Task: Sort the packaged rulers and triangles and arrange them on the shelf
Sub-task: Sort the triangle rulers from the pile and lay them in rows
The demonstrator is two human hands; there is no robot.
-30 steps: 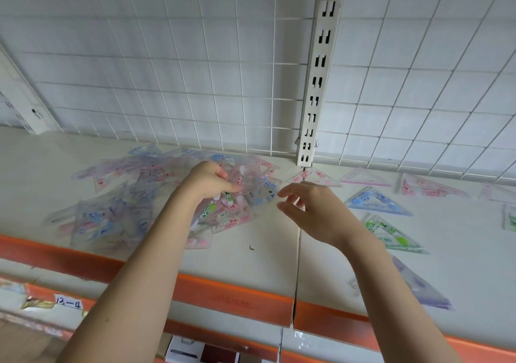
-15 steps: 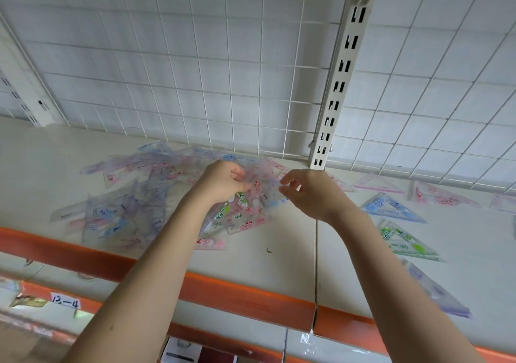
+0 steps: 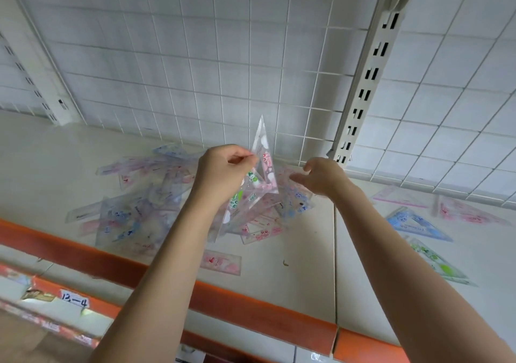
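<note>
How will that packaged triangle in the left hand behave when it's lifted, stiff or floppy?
Probably stiff: the packaged triangle stands upright, unbent, from the left hand's pinch. Likely light, since fingertips alone hold it. Its glossy wrap may be slippery.

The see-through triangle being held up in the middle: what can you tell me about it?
The clear plastic triangle in its wrapper is long and narrow, printed with pink marks and white cloud shapes. It stands nearly upright, its sharp tip pointing up before the white wire grid. The left hand pinches its left edge and also grips other packets below. Its base sits over the jumbled pile.
</note>
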